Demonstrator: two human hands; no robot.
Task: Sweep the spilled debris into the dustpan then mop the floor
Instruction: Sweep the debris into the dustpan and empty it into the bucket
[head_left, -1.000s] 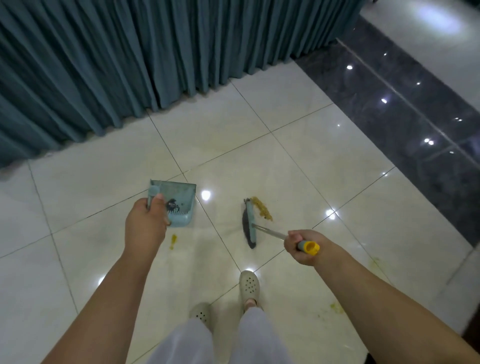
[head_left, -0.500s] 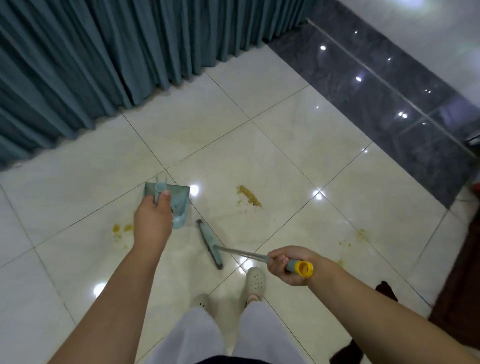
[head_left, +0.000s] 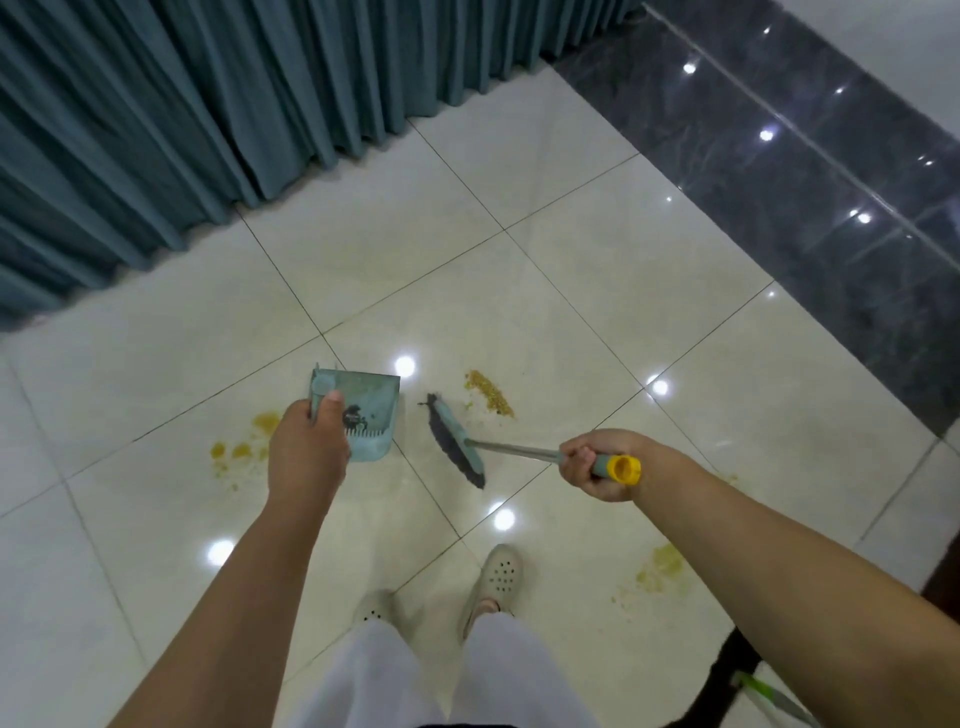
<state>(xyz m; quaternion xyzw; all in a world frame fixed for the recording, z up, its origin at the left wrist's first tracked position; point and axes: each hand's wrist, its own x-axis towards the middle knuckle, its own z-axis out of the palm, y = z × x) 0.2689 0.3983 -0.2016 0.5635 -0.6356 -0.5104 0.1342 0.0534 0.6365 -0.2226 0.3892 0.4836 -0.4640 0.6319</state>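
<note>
My left hand (head_left: 309, 449) grips the handle of a teal dustpan (head_left: 371, 410), which holds a small dark clump. My right hand (head_left: 597, 462) grips the yellow-capped handle of a teal broom; its dark-bristled broom head (head_left: 456, 441) sits on the pale tiles between the dustpan and a yellow crumb pile (head_left: 488, 392). The broom head lies just left of that pile, not touching it. More yellow debris (head_left: 244, 441) is spread left of my left hand. A further yellow debris patch (head_left: 657, 569) lies under my right forearm.
A teal pleated curtain (head_left: 208, 130) hangs along the far left. A dark marble floor band (head_left: 805, 171) runs along the right. My feet in pale perforated clogs (head_left: 498, 574) stand below the broom. A green-and-white stick (head_left: 774, 701) and something dark show at the bottom right.
The broom head has moved away from my feet, up and right toward the crumb pile. The dustpan stays in my left hand, and the view has shifted slightly.
</note>
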